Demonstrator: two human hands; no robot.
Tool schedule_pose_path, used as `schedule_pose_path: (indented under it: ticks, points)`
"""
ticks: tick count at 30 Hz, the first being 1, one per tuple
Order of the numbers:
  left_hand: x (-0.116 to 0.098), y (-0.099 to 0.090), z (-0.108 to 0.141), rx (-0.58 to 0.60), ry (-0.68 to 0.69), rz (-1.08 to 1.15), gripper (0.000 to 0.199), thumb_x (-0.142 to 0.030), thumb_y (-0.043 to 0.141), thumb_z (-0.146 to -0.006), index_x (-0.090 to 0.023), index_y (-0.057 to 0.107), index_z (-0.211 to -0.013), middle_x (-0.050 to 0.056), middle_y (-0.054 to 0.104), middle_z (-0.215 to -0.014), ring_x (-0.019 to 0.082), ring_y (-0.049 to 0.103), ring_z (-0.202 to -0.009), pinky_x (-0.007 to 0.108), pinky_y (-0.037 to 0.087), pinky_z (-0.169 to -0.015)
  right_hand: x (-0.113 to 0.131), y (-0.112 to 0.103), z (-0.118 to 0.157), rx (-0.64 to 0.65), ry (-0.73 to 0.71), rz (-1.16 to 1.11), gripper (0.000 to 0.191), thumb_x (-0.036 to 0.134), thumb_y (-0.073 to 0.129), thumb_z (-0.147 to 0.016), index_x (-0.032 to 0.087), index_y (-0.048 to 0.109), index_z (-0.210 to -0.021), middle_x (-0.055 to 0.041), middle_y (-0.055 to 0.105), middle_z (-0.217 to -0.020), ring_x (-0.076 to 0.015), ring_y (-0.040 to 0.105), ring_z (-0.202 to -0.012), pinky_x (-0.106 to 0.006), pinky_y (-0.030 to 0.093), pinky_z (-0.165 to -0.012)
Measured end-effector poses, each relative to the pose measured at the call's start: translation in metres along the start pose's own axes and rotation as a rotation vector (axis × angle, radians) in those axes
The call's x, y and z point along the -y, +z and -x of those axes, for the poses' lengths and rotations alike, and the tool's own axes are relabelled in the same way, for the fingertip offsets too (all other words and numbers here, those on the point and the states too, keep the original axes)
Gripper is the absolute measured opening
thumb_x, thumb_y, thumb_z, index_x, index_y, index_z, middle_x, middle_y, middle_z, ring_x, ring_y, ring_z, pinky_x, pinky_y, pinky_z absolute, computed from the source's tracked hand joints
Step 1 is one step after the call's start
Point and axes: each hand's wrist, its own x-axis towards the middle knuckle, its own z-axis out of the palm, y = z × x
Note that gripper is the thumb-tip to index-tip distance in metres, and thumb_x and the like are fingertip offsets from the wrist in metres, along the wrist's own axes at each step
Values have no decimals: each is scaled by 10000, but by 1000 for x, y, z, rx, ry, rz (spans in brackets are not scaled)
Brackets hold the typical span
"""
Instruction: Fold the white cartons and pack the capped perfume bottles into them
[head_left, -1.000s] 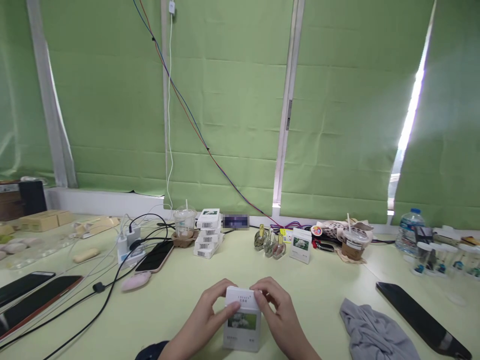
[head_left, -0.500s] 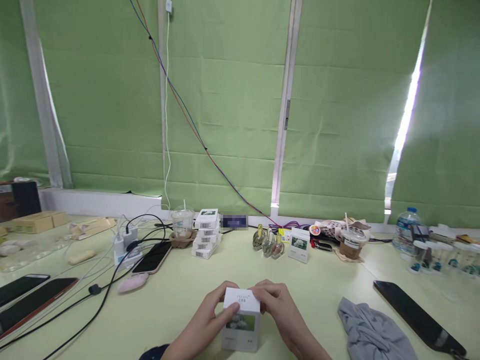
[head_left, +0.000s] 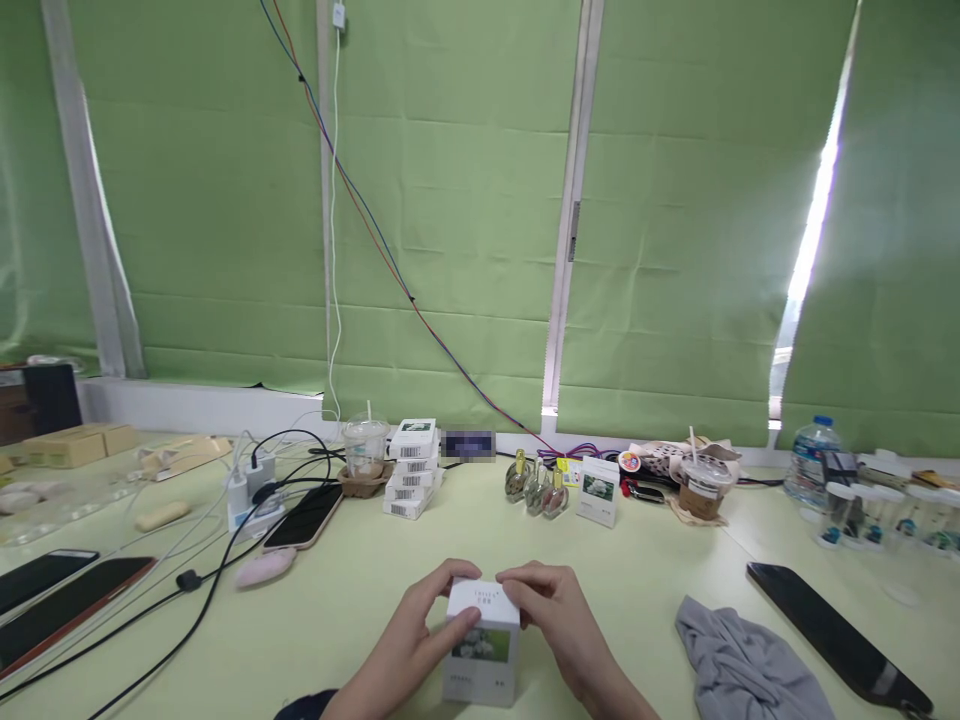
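A small white box (head_left: 480, 664) with a green flower picture on its front stands upright on the table near its front edge. Around its left side and top my left hand (head_left: 429, 628) is closed, the thumb pressed on the front near the upper edge. The fingers of my right hand (head_left: 553, 618) pinch the box's top right corner. Farther back, a similar white box (head_left: 598, 491) stands beside several small glass bottles (head_left: 535, 488). A stack of white boxes (head_left: 411, 470) with barcodes is at the back, left of the middle.
Cables, a charger (head_left: 253, 500), phones (head_left: 304, 516) and a pink object (head_left: 266, 567) lie left. On the right are a grey cloth (head_left: 746, 660), a long black object (head_left: 836, 630), an iced drink (head_left: 703, 488), a water bottle (head_left: 814, 460) and lidded cups (head_left: 876, 515).
The fingers of both hands have shifted slightly at the box's top edge. The top of the box sits a little lower in view.
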Motion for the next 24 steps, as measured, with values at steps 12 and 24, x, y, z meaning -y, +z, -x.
schedule_pose_path:
  ticks: [12,24]
  points:
    - [24,-7,-3,-13,221,-150,275,-357,695,-820,-295,711,-1087,70,735,-1013,237,663,-937,322,531,-822,-16,-5,2,8,-263,248,301,445,633,-790,161,596,-699,-27,567,-714,-151,512,-654,-253,399,-551]
    - [19,-5,2,26,155,-332,463,-382,600,-879,-393,508,-1333,43,614,-1273,247,593,-1151,356,502,-978,-38,-20,10,135,-401,826,428,48,605,-674,231,483,-1041,-46,620,-1007,-214,588,-893,-307,481,-753]
